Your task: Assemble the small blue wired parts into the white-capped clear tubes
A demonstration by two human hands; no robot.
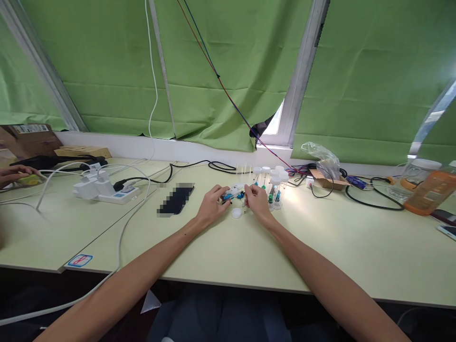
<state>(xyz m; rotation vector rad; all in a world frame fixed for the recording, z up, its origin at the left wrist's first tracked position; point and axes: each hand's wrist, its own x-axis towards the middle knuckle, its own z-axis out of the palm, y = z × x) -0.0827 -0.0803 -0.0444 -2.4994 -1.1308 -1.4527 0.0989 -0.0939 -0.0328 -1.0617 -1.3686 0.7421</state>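
Both my arms reach out over the pale green table (pixel 320 251). My left hand (pixel 211 205) is closed in a pinch on a small blue part (pixel 228 195) beside a white piece. My right hand (pixel 257 199) is also pinched, its fingertips at a small blue part (pixel 241 194) that is too small to name. A round white cap (pixel 236 213) lies on the table between the two hands. Just behind my right hand stand several clear plastic vials (pixel 275 189) with white caps and small green and blue items inside.
A black phone (pixel 176 199) lies left of my hands. A white power strip (pixel 107 190) with chargers and cables sits further left. Another person's hand (pixel 14 175) rests at the far left edge. A plastic bag (pixel 322 161), black cables, a jar and an orange bottle (pixel 429 191) stand at the right.
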